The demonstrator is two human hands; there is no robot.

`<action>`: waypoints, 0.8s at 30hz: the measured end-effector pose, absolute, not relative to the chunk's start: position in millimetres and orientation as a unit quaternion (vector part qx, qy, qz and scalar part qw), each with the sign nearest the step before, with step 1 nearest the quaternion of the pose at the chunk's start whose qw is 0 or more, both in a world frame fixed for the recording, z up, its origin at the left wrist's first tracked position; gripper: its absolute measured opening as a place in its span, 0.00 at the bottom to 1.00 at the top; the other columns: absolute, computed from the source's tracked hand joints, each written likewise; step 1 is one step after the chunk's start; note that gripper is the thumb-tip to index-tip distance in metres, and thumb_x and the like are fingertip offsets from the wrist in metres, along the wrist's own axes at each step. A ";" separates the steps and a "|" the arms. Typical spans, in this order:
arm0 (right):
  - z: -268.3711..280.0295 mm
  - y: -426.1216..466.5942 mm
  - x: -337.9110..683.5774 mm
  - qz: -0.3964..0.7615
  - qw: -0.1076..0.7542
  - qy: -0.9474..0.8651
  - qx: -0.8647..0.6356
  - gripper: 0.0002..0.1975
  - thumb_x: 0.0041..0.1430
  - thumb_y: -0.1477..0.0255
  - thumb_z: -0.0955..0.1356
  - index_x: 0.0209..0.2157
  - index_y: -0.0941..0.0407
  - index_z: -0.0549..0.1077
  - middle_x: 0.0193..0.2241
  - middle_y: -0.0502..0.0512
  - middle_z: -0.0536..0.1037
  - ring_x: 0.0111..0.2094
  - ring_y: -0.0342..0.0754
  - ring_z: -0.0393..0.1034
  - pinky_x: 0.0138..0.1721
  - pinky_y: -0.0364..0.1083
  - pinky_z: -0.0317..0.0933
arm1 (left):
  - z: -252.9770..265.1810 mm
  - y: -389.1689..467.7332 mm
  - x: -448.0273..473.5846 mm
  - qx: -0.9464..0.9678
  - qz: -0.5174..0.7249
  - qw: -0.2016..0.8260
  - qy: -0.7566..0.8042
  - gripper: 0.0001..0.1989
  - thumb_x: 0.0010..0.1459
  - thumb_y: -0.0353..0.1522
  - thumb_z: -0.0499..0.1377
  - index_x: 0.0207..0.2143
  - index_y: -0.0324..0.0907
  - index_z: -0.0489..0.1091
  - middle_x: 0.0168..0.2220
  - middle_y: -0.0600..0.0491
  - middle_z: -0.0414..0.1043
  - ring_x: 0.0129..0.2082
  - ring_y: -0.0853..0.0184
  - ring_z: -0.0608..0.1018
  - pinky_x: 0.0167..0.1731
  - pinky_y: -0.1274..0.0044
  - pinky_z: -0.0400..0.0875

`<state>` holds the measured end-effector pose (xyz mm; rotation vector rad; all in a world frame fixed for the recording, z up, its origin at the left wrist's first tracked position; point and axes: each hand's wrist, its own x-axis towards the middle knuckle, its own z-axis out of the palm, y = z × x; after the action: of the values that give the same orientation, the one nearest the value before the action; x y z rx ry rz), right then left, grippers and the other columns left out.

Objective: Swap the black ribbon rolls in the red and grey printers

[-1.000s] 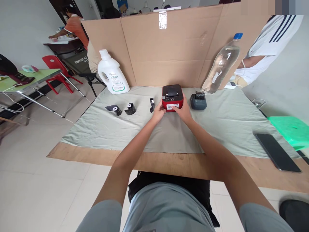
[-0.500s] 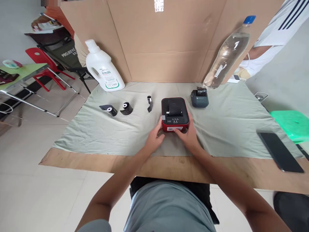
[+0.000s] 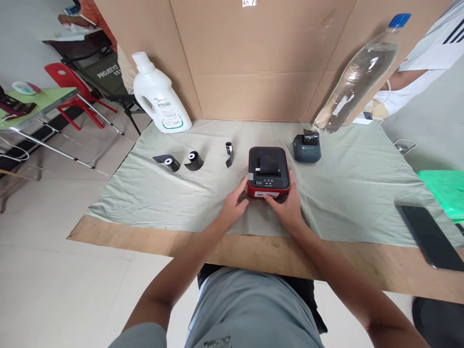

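A small black-and-red label printer [image 3: 268, 166] sits on the cloth in front of me, with a dark strip lying over the slot in its top. My left hand [image 3: 234, 203] has its fingertips against the printer's left side, thumb near the front corner. On the other side, my right hand [image 3: 288, 203] grips the right front corner, with the thumb on the front face by a white label. Left of the printer lie a small black roll [image 3: 229, 150], a larger black roll [image 3: 195, 161] and another black roll [image 3: 171, 165] with its end unrolled. A smaller dark printer [image 3: 307, 150] stands to the right.
A white detergent bottle [image 3: 163, 99] and a clear bottle [image 3: 358, 77] with a blue cap lean against the cardboard panel [image 3: 250, 58] at the back. A phone [image 3: 431, 237] lies at the right front edge, near a green stool [image 3: 442, 188]. Other people are beyond the panel.
The camera view has shifted slightly, so things on the table sit a little farther right. Both hands stay on the printer, with no clear movement of it on the cloth.
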<state>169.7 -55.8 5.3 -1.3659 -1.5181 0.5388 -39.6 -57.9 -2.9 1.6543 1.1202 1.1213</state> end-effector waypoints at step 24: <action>13.2 -41.2 182.6 0.102 0.498 -0.719 -0.473 0.38 0.56 0.63 0.76 0.64 0.52 0.60 0.69 0.68 0.60 0.70 0.64 0.56 0.68 0.67 0.56 | 11.6 -53.0 -35.7 0.736 0.459 0.241 0.435 0.35 0.58 0.24 0.52 0.69 0.44 0.57 0.63 0.43 0.67 0.59 0.57 0.73 0.55 0.64 0.74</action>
<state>182.6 -41.2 13.2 -1.1447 -1.7410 0.2473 -35.7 -53.0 11.6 2.0139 1.1886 1.2563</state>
